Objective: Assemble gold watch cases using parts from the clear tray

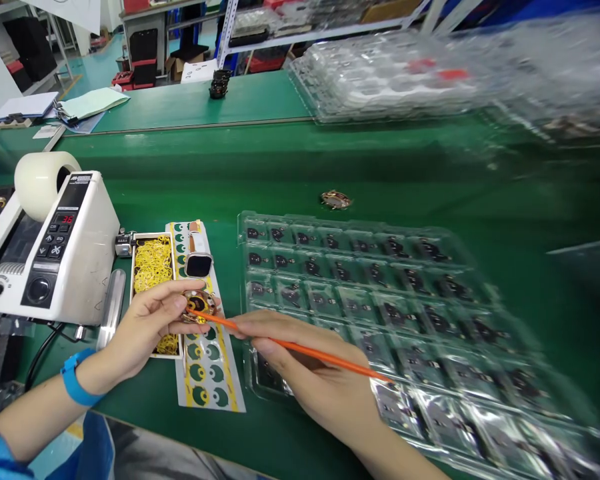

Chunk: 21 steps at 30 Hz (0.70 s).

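Between the thumb and fingers of my left hand (153, 313) is a small round part (199, 305), gold-rimmed with a yellow and dark middle. My right hand (315, 373) grips a thin orange stick (325, 355) like a pen, and its tip meets the face of the round part. Under my left hand lie a box of yellow rings (153, 263) and a sticker sheet (197, 373) with green and yellow shapes. A smartwatch-like device (199, 263) rests on the sheet. Beneath my right hand spreads a clear compartment tray (300, 223) with small dark parts in its pockets.
A white tape dispenser (75, 247) stands at the left with a tape roll on top. Another round gold part (335, 199) lies behind the tray. Stacked clear trays (380, 80) occupy the back right shelf. Dark round pieces (219, 85) and papers (94, 102) sit further back.
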Each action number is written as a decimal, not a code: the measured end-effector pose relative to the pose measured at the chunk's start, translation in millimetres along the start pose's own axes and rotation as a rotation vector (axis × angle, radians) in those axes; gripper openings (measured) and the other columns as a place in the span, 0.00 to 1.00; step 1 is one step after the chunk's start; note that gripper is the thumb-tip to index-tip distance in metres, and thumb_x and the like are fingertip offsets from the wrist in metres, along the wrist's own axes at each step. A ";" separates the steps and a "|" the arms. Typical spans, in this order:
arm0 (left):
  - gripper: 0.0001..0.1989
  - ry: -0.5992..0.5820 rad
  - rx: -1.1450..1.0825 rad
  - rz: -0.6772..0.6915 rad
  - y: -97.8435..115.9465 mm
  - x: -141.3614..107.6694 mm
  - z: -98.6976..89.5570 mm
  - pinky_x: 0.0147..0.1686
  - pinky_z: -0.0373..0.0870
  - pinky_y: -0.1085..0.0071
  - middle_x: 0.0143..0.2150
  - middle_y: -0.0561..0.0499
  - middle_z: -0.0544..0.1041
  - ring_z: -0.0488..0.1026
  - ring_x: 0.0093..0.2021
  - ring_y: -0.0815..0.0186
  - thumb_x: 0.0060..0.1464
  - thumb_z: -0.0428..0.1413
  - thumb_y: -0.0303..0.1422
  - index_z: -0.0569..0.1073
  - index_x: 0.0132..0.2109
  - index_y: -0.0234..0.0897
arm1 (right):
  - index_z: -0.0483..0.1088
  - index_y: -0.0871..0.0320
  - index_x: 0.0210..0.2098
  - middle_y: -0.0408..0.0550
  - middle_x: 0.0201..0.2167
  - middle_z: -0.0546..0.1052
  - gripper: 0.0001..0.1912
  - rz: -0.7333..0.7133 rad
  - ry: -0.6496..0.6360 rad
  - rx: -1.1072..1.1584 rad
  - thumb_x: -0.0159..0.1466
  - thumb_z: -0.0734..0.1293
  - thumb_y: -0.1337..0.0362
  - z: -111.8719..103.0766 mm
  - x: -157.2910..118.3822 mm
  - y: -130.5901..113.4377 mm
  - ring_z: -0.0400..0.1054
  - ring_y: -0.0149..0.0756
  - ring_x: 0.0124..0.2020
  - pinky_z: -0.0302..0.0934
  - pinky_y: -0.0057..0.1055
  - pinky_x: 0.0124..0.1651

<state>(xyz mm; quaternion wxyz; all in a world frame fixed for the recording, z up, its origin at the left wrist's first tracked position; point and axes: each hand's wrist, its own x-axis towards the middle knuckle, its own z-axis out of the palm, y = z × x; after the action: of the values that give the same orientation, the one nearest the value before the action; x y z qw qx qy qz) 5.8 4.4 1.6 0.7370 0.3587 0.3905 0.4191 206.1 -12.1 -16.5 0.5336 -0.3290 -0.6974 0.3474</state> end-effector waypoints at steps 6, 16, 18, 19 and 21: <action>0.12 0.043 0.018 -0.018 1.8 1.0 -1.4 0.39 0.78 0.76 0.36 0.51 0.81 0.80 0.38 0.67 0.54 0.63 0.37 0.81 0.46 0.42 | 0.76 0.54 0.47 0.49 0.38 0.82 0.13 -0.130 -0.136 -0.020 0.68 0.63 0.72 -0.8 -0.1 3.9 0.77 0.35 0.40 0.74 0.29 0.42; 0.18 0.146 0.035 -0.014 -1.2 6.5 2.2 0.36 0.77 0.75 0.33 0.52 0.83 0.81 0.32 0.68 0.42 0.63 0.20 0.77 0.43 0.37 | 0.75 0.55 0.42 0.48 0.33 0.81 0.12 -0.132 -0.048 -0.117 0.67 0.62 0.74 1.5 -4.2 -6.0 0.77 0.35 0.33 0.73 0.28 0.35; 0.20 0.144 0.052 -0.028 -1.2 6.0 3.9 0.37 0.77 0.73 0.34 0.52 0.82 0.80 0.33 0.68 0.40 0.62 0.19 0.77 0.43 0.37 | 0.76 0.54 0.40 0.46 0.31 0.81 0.11 -0.064 0.089 -0.163 0.66 0.64 0.73 0.0 -4.7 -5.1 0.76 0.36 0.31 0.73 0.28 0.32; 0.20 0.133 0.056 -0.045 -1.5 5.4 4.6 0.37 0.77 0.72 0.34 0.53 0.82 0.80 0.33 0.68 0.39 0.62 0.19 0.78 0.43 0.37 | 0.76 0.53 0.39 0.46 0.30 0.81 0.10 -0.038 0.128 -0.180 0.65 0.65 0.72 -0.7 -4.8 -4.3 0.76 0.36 0.30 0.72 0.28 0.31; 0.21 0.117 0.070 -0.079 -2.3 3.9 5.1 0.38 0.78 0.70 0.34 0.54 0.81 0.79 0.30 0.69 0.39 0.61 0.19 0.78 0.43 0.37 | 0.76 0.53 0.38 0.45 0.29 0.81 0.09 -0.001 0.147 -0.191 0.65 0.66 0.71 -1.6 -4.5 -2.8 0.76 0.36 0.29 0.72 0.27 0.30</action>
<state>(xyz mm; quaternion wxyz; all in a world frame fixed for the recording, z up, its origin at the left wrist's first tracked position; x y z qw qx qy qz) 12.3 6.0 0.8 0.7158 0.3437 0.4611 0.3961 208.4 -17.1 -16.2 0.5498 -0.4024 -0.6865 0.2541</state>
